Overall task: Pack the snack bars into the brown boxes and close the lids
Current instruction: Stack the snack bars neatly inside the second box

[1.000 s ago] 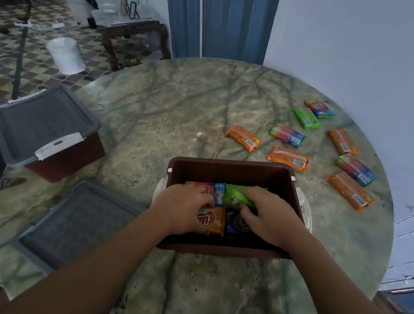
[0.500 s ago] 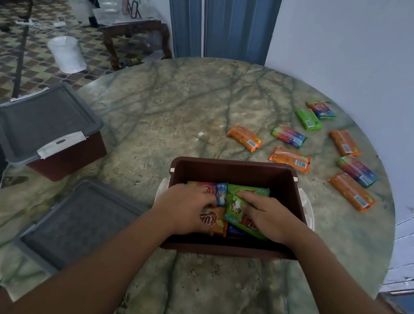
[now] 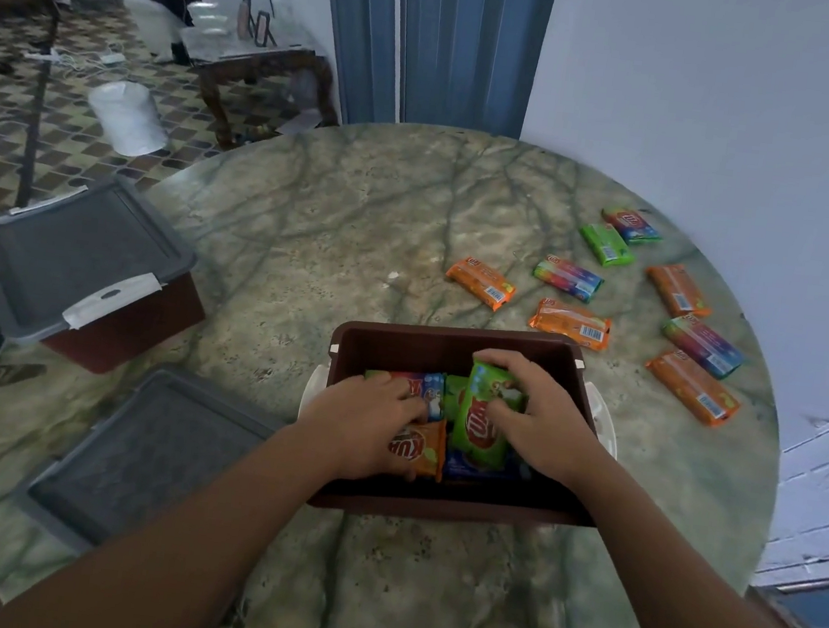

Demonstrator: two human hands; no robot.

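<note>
An open brown box [image 3: 450, 341] stands on the marble table in front of me with several snack bars inside. My right hand [image 3: 539, 423] grips a green snack bar [image 3: 480, 419], tilted up on end inside the box. My left hand [image 3: 364, 421] lies over an orange bar [image 3: 420, 447] and a multicoloured bar [image 3: 427, 387] at the box's left side. Several loose bars lie on the table at the right, among them an orange bar [image 3: 480, 282] and a rainbow bar [image 3: 567, 278].
A loose grey lid [image 3: 148, 454] lies on the table to the left of the box. A second brown box with its grey lid on [image 3: 78, 255] stands further left at the table's edge. A white wall [image 3: 734, 118] runs along the right.
My right hand has turned the green bar from lying crosswise at the back of the box to standing lengthwise and tilted up. My left hand has stayed on the bars at the left.
</note>
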